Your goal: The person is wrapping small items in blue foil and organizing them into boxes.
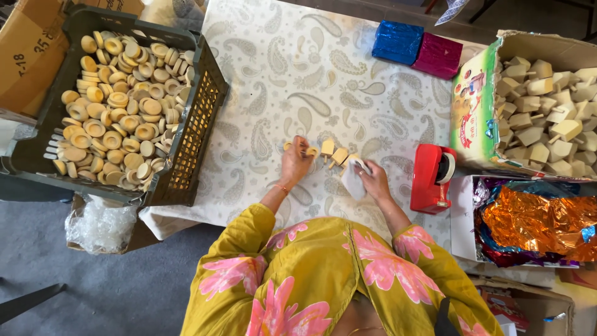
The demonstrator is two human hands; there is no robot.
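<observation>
Paisley cloth (298,68) covers the table. Left hand (295,163) pinches a small wooden ring (310,151), right hand (374,180) grips a white sheet (352,180), beside 2 wooden tops (333,152). Fingers hide most of the ring.

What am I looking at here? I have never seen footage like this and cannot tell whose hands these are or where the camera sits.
There is no machine: a person in a yellow flowered top works with bare hands. The one picture comes from a camera on that person's head, looking straight down. The left hand touches small wooden pieces on the patterned tablecloth. The right hand has a grip on a small white piece, perhaps paper. To the left stands a dark crate full of round wooden discs. To the right are a red tape dispenser, a box of wooden tops, shiny foil sheets, and blue and pink wrapped blocks.
</observation>
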